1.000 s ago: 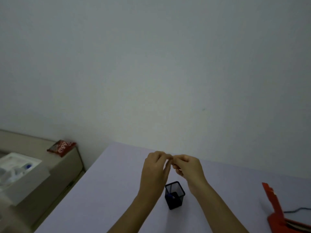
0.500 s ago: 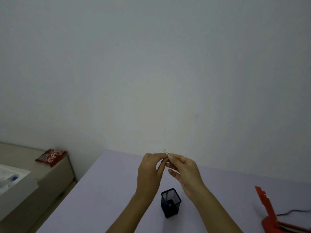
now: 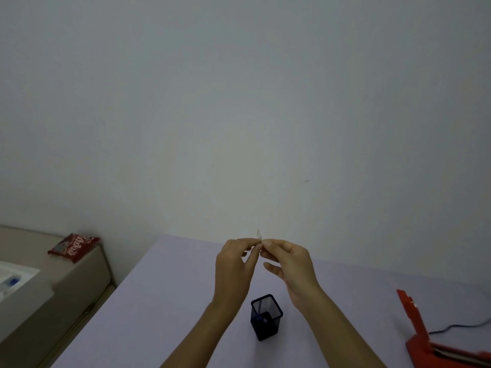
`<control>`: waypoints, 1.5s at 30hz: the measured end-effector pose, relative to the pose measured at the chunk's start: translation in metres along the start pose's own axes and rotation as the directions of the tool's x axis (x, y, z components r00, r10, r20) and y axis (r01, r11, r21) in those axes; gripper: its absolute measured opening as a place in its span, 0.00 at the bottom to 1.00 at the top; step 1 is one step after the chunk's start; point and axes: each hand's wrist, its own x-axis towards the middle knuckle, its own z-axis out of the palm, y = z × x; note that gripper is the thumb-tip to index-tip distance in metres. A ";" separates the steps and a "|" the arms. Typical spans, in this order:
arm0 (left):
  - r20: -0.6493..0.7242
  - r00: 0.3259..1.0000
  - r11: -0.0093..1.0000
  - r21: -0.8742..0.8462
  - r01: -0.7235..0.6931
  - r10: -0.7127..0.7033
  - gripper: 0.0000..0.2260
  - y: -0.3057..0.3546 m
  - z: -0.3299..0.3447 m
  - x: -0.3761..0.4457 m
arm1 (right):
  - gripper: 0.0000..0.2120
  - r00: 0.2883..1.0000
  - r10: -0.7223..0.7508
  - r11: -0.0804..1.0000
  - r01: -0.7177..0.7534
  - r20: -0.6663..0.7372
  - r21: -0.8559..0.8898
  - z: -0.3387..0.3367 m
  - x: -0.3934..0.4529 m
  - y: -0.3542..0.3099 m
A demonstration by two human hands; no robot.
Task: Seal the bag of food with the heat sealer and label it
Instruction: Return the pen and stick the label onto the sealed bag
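Head view. At lower centre of the frame the left hand (image 3: 233, 266) and right hand (image 3: 289, 264) meet fingertip to fingertip above the lilac table (image 3: 164, 301), both pinching a small pale label (image 3: 259, 234), its edge jutting above the fingers. Below them a black mesh pen holder (image 3: 266, 317) stands upright. The red heat sealer (image 3: 435, 341) lies at lower right, arm raised. A red snack bag (image 3: 74, 246) rests on a beige surface at left.

The table (image 3: 164, 301) is covered in a smooth, matt lilac surface; the pen holder (image 3: 266, 317) at 6 o'clock is dark wire mesh. The heat sealer (image 3: 435, 343) at 4 o'clock looks like red plastic; the snack packet (image 3: 73, 247) at 9 o'clock is glossy red wrapper.
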 end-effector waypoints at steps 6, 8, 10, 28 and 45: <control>0.006 1.000 0.999 0.024 -0.027 0.027 0.06 0.001 -0.001 0.002 | 0.06 0.999 -0.028 0.999 0.027 -0.031 -0.035 0.000 0.001 0.001; 0.010 0.999 0.999 0.027 -0.032 0.031 0.06 0.000 -0.001 0.002 | 0.05 0.999 -0.029 0.999 0.028 -0.024 -0.026 0.000 0.001 0.001; 0.014 0.999 0.999 0.031 -0.032 0.032 0.06 -0.002 -0.001 0.002 | 0.05 0.999 -0.031 0.999 0.031 -0.013 -0.021 0.000 0.001 0.001; 0.033 0.999 0.999 -0.032 0.042 -0.041 0.04 0.003 -0.003 0.004 | 0.04 0.984 -0.173 0.959 0.157 -0.048 -0.235 0.003 0.006 0.005; 0.074 0.990 0.992 0.044 0.115 -0.118 0.06 -0.009 -0.006 0.004 | 0.04 0.986 -0.160 0.918 0.134 -0.039 -0.374 -0.001 0.007 0.016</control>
